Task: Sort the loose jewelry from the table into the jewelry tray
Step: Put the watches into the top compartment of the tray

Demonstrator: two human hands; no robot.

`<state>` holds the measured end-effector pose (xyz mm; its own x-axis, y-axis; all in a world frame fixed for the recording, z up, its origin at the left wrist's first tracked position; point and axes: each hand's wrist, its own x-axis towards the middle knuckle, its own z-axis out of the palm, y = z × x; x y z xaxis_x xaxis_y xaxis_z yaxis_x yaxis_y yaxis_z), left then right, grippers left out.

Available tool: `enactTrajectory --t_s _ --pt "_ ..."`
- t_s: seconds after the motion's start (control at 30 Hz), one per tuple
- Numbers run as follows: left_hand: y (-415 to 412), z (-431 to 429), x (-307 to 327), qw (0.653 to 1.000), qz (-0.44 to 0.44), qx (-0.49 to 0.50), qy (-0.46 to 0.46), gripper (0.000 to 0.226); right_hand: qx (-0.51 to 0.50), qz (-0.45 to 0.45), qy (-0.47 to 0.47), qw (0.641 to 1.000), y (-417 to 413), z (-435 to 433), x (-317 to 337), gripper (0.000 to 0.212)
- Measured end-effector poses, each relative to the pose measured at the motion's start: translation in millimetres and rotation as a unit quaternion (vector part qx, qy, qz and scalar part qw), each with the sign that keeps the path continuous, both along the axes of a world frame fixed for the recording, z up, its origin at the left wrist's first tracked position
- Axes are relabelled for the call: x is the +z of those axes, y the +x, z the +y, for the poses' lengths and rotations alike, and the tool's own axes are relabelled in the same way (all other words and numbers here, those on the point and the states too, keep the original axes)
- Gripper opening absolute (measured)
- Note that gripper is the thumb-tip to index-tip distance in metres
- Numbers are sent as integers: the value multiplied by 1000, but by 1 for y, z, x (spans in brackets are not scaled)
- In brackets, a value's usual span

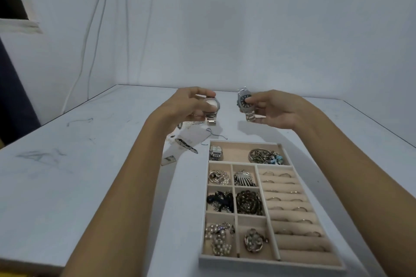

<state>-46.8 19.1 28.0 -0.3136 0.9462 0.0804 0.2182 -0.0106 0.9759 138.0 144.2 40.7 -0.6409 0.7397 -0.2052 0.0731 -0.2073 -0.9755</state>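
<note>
Holding two watches above the worktop [90, 141] just beyond the tray [205, 198]: left grip [189, 105] clasps the pale-faced watch [212, 104], right grip [276, 111] pinches the dark-faced watch [243, 101], bands [250, 116] hanging down; the tray's far slot [236, 153] runs crosswise beneath and bodyward, right grip seemingly nearer it.

White table [85, 182], jewelry tray [247, 263], loose jewelry [186, 145]

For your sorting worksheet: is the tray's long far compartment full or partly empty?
Partly empty: the far compartment shows bare lining between a small watch and tangled jewelry.
</note>
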Motion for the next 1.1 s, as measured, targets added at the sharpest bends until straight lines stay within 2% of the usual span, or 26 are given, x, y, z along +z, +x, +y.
enactTrajectory --t_s 0.1,0.23,0.37,0.43,0.6,0.77,1.1 --pt "13 -4 4 998 40 -46 -6 37 -10 -15 33 999 14 -8 -9 10" --pt "29 -9 4 992 97 -79 -33 40 -37 25 39 998 22 -15 -20 10" --pt "42 -11 1 984 141 -91 -58 40 -43 28 70 996 26 -23 -18 31" --pt "47 -10 0 980 160 -91 -72 40 -38 27 81 996 29 -26 -15 30" --pt "51 -11 -1 972 198 -92 -89 37 -8 -3 105 994 34 -34 -10 36" --pt "52 -5 -4 952 278 -78 -102 40 17 -49 123 991 37 -37 -10 35" --pt "46 -4 -8 941 305 -91 -119 36 43 -85 105 990 40 -35 -12 32"
